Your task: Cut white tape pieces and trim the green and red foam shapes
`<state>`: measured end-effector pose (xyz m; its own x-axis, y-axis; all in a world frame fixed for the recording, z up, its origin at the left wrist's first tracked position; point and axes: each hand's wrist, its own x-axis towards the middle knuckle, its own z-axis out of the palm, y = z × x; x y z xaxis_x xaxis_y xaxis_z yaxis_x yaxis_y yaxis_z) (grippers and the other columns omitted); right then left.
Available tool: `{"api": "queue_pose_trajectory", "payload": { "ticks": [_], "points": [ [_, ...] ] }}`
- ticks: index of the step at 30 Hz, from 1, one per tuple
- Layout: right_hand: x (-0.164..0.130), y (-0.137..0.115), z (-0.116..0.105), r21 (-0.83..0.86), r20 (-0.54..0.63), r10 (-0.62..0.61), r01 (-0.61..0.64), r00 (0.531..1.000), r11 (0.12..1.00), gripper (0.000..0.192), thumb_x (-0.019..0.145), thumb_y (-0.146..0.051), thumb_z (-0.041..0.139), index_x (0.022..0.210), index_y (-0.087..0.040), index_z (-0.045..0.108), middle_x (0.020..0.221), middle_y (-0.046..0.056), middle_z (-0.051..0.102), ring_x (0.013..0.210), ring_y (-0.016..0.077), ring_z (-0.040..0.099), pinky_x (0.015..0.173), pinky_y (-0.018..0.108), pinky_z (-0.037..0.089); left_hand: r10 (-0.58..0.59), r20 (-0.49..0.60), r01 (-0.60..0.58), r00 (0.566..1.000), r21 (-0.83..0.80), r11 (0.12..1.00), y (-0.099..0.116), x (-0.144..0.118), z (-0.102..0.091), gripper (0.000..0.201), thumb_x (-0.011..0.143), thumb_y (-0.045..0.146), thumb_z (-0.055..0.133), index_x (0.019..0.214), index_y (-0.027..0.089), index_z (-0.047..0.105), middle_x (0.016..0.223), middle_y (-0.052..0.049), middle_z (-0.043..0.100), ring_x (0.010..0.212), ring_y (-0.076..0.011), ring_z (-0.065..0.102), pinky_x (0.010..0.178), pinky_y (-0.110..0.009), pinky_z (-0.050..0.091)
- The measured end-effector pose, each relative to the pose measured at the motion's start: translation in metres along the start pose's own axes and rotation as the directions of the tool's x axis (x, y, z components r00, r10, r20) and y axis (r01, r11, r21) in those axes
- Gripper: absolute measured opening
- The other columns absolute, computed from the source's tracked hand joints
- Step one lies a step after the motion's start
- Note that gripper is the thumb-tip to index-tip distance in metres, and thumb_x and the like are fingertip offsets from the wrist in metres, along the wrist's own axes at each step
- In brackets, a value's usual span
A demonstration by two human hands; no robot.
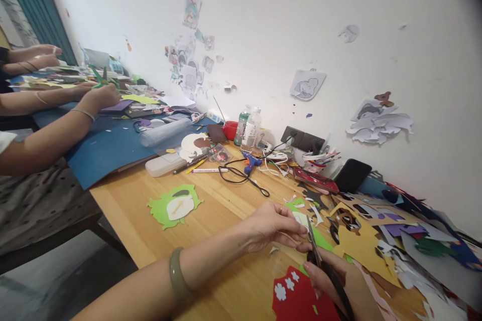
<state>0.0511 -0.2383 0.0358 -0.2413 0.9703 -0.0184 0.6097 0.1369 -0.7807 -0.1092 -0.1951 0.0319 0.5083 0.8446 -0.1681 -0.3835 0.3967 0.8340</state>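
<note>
My left hand [276, 228], with a bangle on its wrist, has its thumb and fingers pinched together at the scissors' blades. What sits in the pinch is too small to make out; a pale paper piece [300, 217] shows just past the fingertips. My right hand [341, 273] is closed around black-handled scissors [320, 263], blades pointing away from me. Below them lies a red sheet [295, 298] with several white flower shapes on it. To the left a green cutout [161, 208] with a white oval lies flat on the table.
Paper scraps [361, 241] cover the table's right side. A blue glue gun [251, 162] with its black cord, bottles [251, 130], a phone [352, 175] and a pencil case [165, 164] stand or lie along the back. At left, another person's hands [101, 98] hold green scissors.
</note>
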Motion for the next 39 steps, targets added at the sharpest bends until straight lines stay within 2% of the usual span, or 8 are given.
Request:
{"api": "queue_pose_trajectory", "payload": {
  "ticks": [4,12,17,23,26,30,35,39],
  "points": [
    [0.0008,0.0021,-0.0010,0.024,-0.019,0.049,-0.048,0.999,0.999,0.019,0.063,-0.035,0.056,0.073,-0.019,0.060,0.040,-0.008,0.042,0.039,0.0118,0.042,0.043,0.023,0.035,0.014,0.006,-0.014,1.000,0.023,1.000,0.0018,-0.0008,-0.0007,0.020,0.050,0.020,0.072,0.061,0.009,0.060,0.061,-0.001,0.061,0.049,-0.0055,0.053,0.048,-0.016,0.042],
    [-0.0050,-0.0014,-0.0020,0.055,-0.039,0.139,-0.136,0.990,0.989,0.016,0.058,-0.039,0.059,0.057,-0.025,0.053,0.040,-0.006,0.037,0.039,0.0129,0.037,0.039,0.024,0.032,0.027,0.013,-0.028,1.000,0.069,0.997,0.0054,-0.0025,-0.0013,0.021,0.048,0.021,0.073,0.060,0.009,0.059,0.059,-0.001,0.059,0.049,-0.0057,0.051,0.049,-0.018,0.042],
    [-0.0060,-0.0046,-0.0045,0.048,0.034,0.136,-0.137,0.990,0.989,0.020,0.061,-0.041,0.058,0.057,-0.022,0.052,0.047,-0.005,0.043,0.044,0.0115,0.041,0.043,0.022,0.035,0.042,0.011,-0.042,0.999,0.062,0.997,0.0066,-0.0020,-0.0011,0.022,0.049,0.021,0.072,0.060,0.010,0.058,0.060,-0.001,0.059,0.050,-0.0057,0.051,0.049,-0.017,0.042],
    [-0.0027,0.0005,0.0003,0.030,-0.083,0.153,-0.151,0.985,0.988,0.018,0.056,-0.039,0.058,0.057,-0.021,0.053,0.040,-0.008,0.035,0.036,0.0092,0.034,0.034,0.020,0.032,0.048,-0.007,-0.048,0.999,0.025,0.999,0.0028,-0.0007,-0.0015,0.023,0.048,0.023,0.073,0.063,0.011,0.060,0.059,0.001,0.058,0.052,-0.0061,0.051,0.051,-0.018,0.043],
    [-0.0018,0.0025,0.0001,0.019,-0.053,0.133,-0.132,0.990,0.991,0.018,0.059,-0.038,0.057,0.058,-0.021,0.054,0.040,-0.008,0.038,0.038,0.0094,0.038,0.037,0.020,0.034,0.020,0.000,-0.020,1.000,0.018,1.000,0.0009,-0.0011,-0.0006,0.025,0.048,0.025,0.073,0.063,0.010,0.061,0.063,-0.001,0.060,0.053,-0.0065,0.051,0.051,-0.019,0.042],
    [-0.0029,-0.0003,-0.0006,0.004,0.000,0.117,-0.117,0.993,0.993,0.019,0.061,-0.039,0.056,0.061,-0.020,0.053,0.038,-0.009,0.039,0.036,0.0090,0.039,0.039,0.020,0.035,0.045,-0.034,-0.046,0.998,-0.012,0.999,-0.0002,-0.0016,0.0012,0.025,0.049,0.027,0.072,0.064,0.010,0.061,0.065,-0.002,0.060,0.053,-0.0061,0.050,0.051,-0.019,0.042],
    [-0.0044,-0.0048,0.0002,0.055,-0.006,0.111,-0.110,0.994,0.992,0.019,0.068,-0.039,0.052,0.070,-0.021,0.055,0.042,-0.007,0.045,0.042,0.0120,0.046,0.044,0.021,0.038,0.046,-0.049,-0.047,0.998,-0.027,0.999,-0.0006,-0.0024,0.0041,0.023,0.050,0.025,0.072,0.063,0.009,0.061,0.063,-0.002,0.060,0.051,-0.0057,0.049,0.050,-0.018,0.042],
    [-0.0005,-0.0008,0.0004,0.097,0.084,0.048,-0.056,0.995,0.994,0.019,0.066,-0.039,0.053,0.073,-0.022,0.056,0.043,-0.006,0.050,0.041,0.0136,0.049,0.044,0.023,0.039,0.020,-0.059,-0.022,0.998,-0.026,0.999,-0.0010,-0.0034,0.0068,0.024,0.049,0.024,0.072,0.061,0.009,0.059,0.062,-0.003,0.060,0.051,-0.0065,0.051,0.050,-0.019,0.042]
  ]
}}
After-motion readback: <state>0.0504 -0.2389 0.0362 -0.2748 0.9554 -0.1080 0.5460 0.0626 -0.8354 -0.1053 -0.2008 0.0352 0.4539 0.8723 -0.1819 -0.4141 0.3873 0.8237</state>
